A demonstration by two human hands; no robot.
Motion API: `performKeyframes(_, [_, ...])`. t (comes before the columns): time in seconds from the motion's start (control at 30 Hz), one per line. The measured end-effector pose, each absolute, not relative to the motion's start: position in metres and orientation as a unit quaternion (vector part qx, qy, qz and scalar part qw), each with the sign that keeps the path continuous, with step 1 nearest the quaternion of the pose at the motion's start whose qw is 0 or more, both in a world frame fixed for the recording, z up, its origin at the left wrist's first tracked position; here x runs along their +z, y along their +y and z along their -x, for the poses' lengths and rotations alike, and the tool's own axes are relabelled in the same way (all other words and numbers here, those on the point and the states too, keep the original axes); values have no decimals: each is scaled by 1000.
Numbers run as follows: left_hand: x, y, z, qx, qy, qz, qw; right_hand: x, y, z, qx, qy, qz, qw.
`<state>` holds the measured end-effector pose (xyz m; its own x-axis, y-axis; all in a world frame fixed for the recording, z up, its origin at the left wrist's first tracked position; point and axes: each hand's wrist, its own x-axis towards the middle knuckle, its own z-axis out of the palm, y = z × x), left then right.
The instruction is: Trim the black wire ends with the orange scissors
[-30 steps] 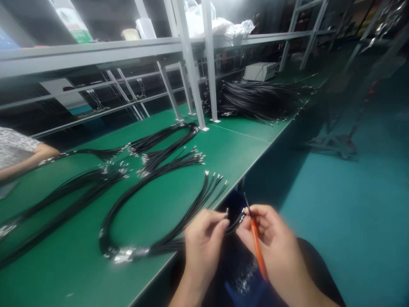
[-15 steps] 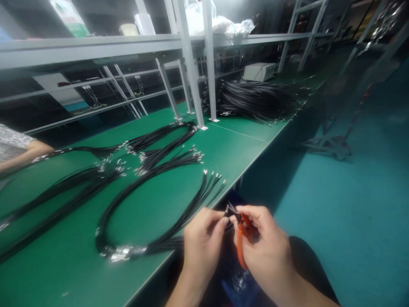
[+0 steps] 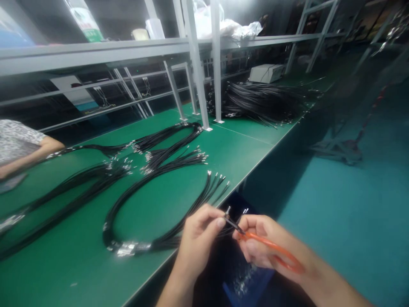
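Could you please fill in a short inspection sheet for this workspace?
Surface: green tabletop, a pale speck near its front.
Job's things: orange-handled tool, its tip at a metal-tipped cable end.
Clutter: shiny bits in a blue container below the hands; too blurred to identify.
Hands: left hand pinches the cable end; right hand grips the tool.
Cables: curved black bundle in front, large pile farther back.
Surroundings: grey shelf above, another person's arm at left.
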<state>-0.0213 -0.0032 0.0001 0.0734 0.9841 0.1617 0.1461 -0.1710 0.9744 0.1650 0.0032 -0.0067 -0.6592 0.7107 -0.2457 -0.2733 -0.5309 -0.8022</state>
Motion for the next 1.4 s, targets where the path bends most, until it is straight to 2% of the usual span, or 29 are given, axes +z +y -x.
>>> performKeyframes(0.27, [0,-2,20,488,468,-607,417,-7,7,-163,819,-394,294,297])
performKeyframes(0.47, [-11,-2,10,459,505,-620,387,-3,-2,-168,748,-471,379,273])
performKeyframes(0.6, [-30,-11,-14,363,520,-694,342,5,-1,-168,610,-521,475,362])
performKeyframes(0.67, [-35,-15,-18,307,491,-742,337,0,6,-164,521,-554,527,380])
performKeyframes(0.73, [-34,-13,-11,269,486,-767,322,-15,15,-158,454,-596,561,352])
performKeyframes(0.8, [-30,-2,0,252,545,-757,259,-35,23,-151,397,-643,582,300])
performKeyframes(0.9, [-28,29,10,245,654,-703,135,-60,27,-145,385,-639,595,300])
performKeyframes(1.0, [-38,60,1,235,681,-686,103,-62,24,-148,345,-619,617,343])
performKeyframes(1.07, [-44,71,-10,231,685,-685,95,-51,21,-153,313,-584,623,417])
performKeyframes(1.13, [-44,70,-16,233,676,-692,95,-36,17,-159,323,-520,603,512])
performKeyframes(1.2, [-37,60,-16,241,661,-704,99,-20,13,-163,413,-446,558,565])
performKeyframes(1.3, [-20,34,-9,282,618,-721,132,-7,4,-159,616,-361,459,529])
performKeyframes(1.4, [-9,13,-2,372,549,-710,238,-8,-3,-147,664,-296,407,554])
